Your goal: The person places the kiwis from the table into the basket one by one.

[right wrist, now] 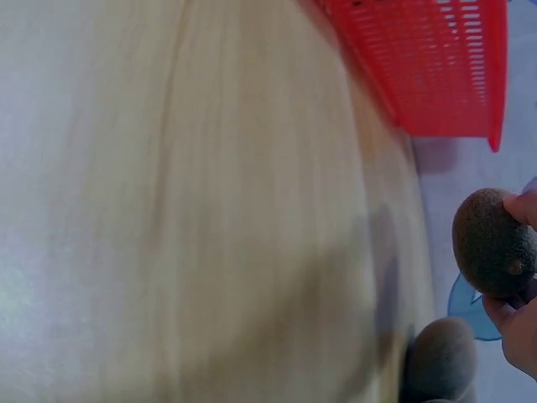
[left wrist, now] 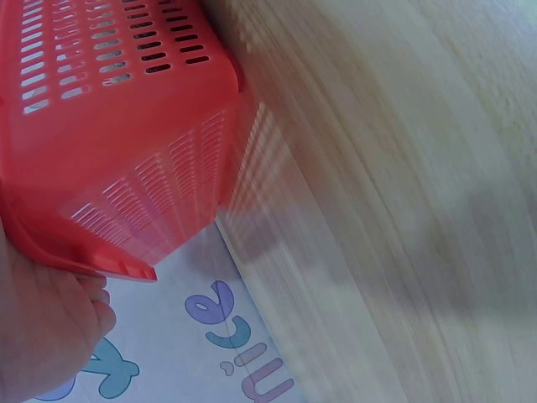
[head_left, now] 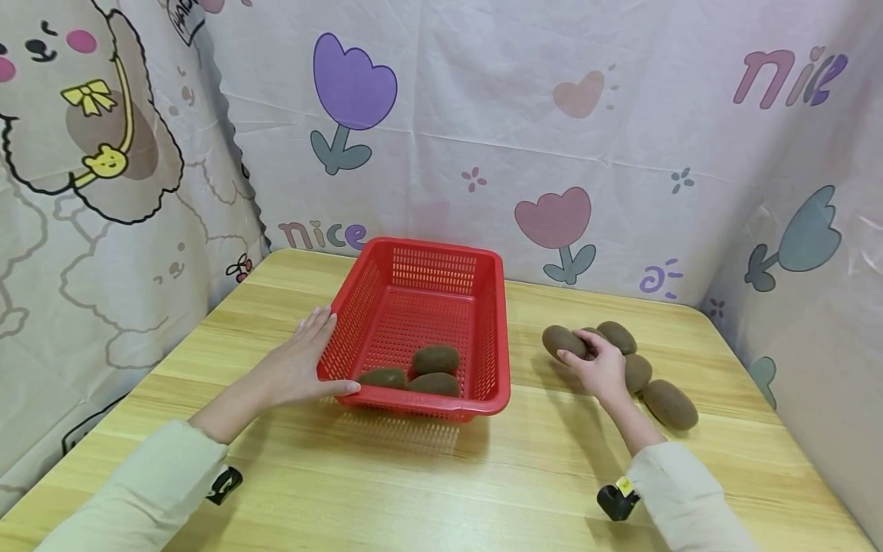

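Left hand (head_left: 303, 360) flat against the near-left corner of the red basket (head_left: 488, 322), fingers straight, thumb along its front rim, right hand (head_left: 602, 366) curled round a kiwi (head_left: 562, 340) at the table pile right of the basket, three kiwis (head_left: 434, 359) already inside

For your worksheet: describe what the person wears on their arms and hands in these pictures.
Both arms wear long pale cream sleeves, left sleeve and right sleeve. A small black device sits at each cuff; the right device carries a yellow tag. The left hand and right hand are bare.
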Available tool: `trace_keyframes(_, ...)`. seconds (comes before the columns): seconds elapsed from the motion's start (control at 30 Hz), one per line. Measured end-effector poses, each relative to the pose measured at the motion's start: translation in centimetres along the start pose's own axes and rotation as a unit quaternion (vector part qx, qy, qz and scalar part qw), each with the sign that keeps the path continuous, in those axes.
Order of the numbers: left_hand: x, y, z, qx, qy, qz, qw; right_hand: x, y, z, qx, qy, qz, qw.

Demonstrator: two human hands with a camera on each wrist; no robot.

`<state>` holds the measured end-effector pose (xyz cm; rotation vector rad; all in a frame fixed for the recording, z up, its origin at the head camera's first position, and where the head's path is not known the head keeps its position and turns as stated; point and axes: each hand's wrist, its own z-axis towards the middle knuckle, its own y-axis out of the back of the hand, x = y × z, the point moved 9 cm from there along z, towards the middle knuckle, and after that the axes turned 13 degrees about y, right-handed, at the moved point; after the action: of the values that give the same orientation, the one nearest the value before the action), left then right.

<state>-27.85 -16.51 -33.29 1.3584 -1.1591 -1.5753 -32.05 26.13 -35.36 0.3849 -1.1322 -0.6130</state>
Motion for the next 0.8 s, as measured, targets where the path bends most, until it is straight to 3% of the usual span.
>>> trace_keyframes(0.5, 0.0, 0.0, 0.1, -0.003, -0.001, 0.003, 1.0000, 5.2, 0.7, 0.8, -0.008, 0.073, 0.028, 0.997)
trace_keyframes(0.8, 0.0, 0.1, 0.0, -0.003, -0.002, 0.001, 1.0000, 9.4, -0.6, 1.4, 0.002, 0.119, 0.078, 0.990)
